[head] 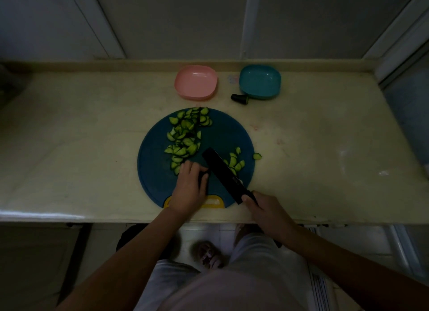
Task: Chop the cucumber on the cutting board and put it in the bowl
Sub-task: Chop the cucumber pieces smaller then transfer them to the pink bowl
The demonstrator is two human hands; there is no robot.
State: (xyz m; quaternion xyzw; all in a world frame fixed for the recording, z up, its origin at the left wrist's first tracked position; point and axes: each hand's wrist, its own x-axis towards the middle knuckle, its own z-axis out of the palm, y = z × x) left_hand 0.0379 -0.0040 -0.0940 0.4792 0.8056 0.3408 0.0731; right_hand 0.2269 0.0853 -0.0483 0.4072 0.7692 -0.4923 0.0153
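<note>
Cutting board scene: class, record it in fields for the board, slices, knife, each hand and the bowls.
board: round blue cutting board, yellow handle nearest the person
cucumber slices: big pile far left on the board, a few right of the blade
stray slice: on the counter off the board's right edge
knife: black, blade over the board
left hand: holds the uncut cucumber piece beside the blade
right hand: grips the knife handle
bowls: pink bowl and blue bowl, both empty
</note>
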